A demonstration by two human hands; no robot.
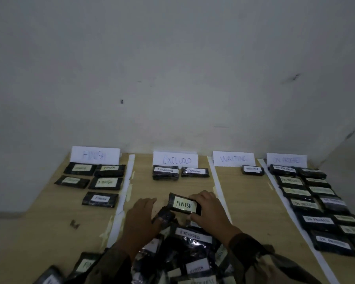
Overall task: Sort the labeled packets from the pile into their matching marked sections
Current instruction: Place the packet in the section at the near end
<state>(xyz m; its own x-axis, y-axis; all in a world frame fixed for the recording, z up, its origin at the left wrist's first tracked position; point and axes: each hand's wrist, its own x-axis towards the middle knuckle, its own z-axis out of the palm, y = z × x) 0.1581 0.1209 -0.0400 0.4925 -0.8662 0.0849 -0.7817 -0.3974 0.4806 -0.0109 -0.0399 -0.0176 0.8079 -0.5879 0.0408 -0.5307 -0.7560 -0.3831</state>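
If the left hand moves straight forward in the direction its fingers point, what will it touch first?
Probably the left EXCLUDED packet near the wall. The left hand would pass close beside the FINISH packet that the right hand holds, and since depth is unclear, it might brush that one first.

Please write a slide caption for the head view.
Right hand pinches a FINISH packet just beyond the pile.

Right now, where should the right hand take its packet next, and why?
Probably left, into the FINISH section: the packet in the right hand reads FINISH, yet it is over the EXCLUDED section.
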